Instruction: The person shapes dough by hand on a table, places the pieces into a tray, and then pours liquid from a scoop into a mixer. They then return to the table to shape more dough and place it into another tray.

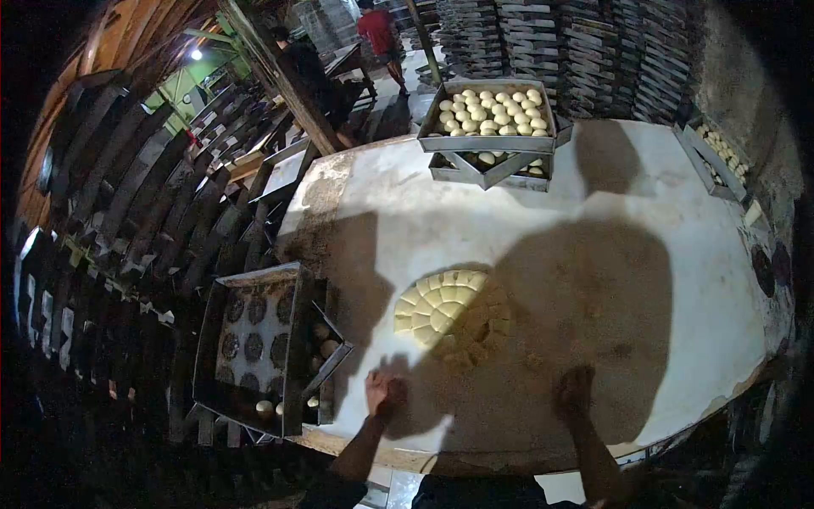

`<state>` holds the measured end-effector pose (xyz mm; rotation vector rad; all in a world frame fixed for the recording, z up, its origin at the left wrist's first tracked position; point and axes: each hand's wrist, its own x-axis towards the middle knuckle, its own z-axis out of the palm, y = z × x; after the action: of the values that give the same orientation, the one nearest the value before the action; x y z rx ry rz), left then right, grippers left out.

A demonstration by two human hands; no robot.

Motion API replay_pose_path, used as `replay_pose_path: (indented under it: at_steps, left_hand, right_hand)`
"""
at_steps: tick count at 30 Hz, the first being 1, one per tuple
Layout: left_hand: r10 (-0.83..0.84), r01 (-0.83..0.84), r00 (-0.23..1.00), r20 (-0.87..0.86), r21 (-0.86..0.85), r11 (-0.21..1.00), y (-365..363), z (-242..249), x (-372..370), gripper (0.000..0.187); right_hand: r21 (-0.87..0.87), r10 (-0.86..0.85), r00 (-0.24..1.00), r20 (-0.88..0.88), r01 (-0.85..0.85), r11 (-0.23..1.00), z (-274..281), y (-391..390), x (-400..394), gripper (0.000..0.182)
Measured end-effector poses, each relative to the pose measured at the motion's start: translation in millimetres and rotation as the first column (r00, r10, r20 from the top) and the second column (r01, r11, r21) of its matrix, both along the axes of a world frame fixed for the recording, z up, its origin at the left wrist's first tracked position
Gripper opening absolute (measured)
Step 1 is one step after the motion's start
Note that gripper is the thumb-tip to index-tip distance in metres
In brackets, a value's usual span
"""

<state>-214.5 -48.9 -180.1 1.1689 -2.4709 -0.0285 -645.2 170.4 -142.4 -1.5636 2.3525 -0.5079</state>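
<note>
Pale dough pieces (441, 307), cut into small blocks, lie pressed together in a rounded cluster mid-table, partly in shadow. My left hand (381, 393) is on the tabletop, nearer me and left of the cluster, its fingers curled. To the right, my right hand (575, 390) rests in dark shadow on the table, also with fingers curled in. Whatever may be under either palm is hidden.
A tray with a few dough balls (264, 408) stands at the table's left edge on another tray. Stacked trays (485, 146) of dough balls sit at the back, another tray (710, 161) at the far right. Two people are in the background.
</note>
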Motion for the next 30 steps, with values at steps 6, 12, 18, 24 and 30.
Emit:
replay_pose_path:
  at_steps: [6, 12, 18, 24, 30]
  left_hand:
    - [-0.074, 0.104, 0.985, -0.156, 0.199, 0.974, 69, 35, -68, 0.012]
    - [-0.021, 0.018, 1.000, 0.017, 0.131, 0.991, 27, 42, 11, 0.018]
    - [0.015, 0.116, 0.967, -0.253, 0.496, 0.861, 1, -37, -49, 0.021]
    - [-0.226, 0.277, 0.959, -0.173, 0.390, 0.878, 101, 9, 22, 0.038]
    - [-0.419, 0.637, 0.706, -0.571, 0.253, 0.728, 72, 246, 143, 0.043]
  right_hand:
    - [-0.144, 0.030, 0.999, 0.018, -0.027, 0.989, -41, 28, 52, 0.037]
    - [-0.252, -0.018, 0.992, -0.126, -0.015, 0.968, -19, 11, -25, 0.023]
    - [-0.276, -0.353, 0.904, 0.240, 0.412, 0.868, 0, -58, 50, 0.031]
    - [0.212, 0.205, 0.769, -0.606, -0.093, 0.973, -62, 45, 2, 0.033]
    - [0.228, -0.333, 0.665, 0.669, 0.243, 0.943, 92, -36, 141, 0.033]
